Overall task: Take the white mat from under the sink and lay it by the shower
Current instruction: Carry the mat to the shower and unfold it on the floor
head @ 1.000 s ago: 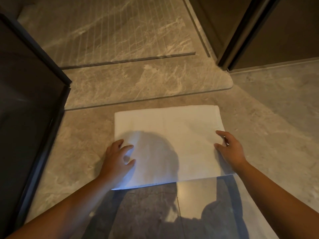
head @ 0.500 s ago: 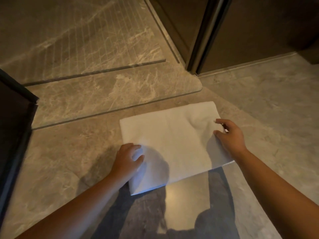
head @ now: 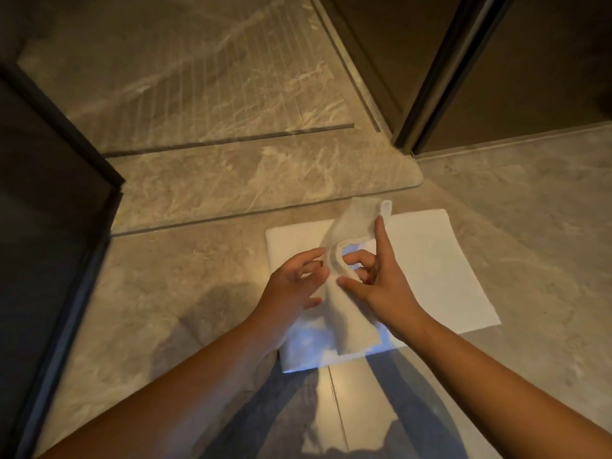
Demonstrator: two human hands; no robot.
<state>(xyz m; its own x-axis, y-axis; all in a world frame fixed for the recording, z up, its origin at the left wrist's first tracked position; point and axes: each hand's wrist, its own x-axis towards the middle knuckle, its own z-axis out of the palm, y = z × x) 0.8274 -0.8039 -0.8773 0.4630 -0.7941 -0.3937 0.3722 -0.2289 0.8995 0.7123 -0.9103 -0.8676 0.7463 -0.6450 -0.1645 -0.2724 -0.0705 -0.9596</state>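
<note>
The white mat (head: 430, 270) lies flat on the stone floor just in front of the shower's raised threshold (head: 265, 183). A folded flap of the mat (head: 357, 223) stands lifted off its middle and reaches up toward the threshold. My left hand (head: 294, 283) grips the flap's left edge with thumb and fingertips. My right hand (head: 381, 279) pinches the same flap from the right, index finger stretched up along it. My arms and the flap hide the mat's near-left part.
The grooved shower floor (head: 198, 77) lies beyond the threshold. A dark glass panel with a black frame (head: 49, 193) stands close on the left. A dark door frame and wall (head: 430, 77) rise at the upper right. Bare floor tiles (head: 530, 226) spread to the right.
Both hands have left the mat's side edges and come together at its middle. They now hold up a flap that lay flat before.
</note>
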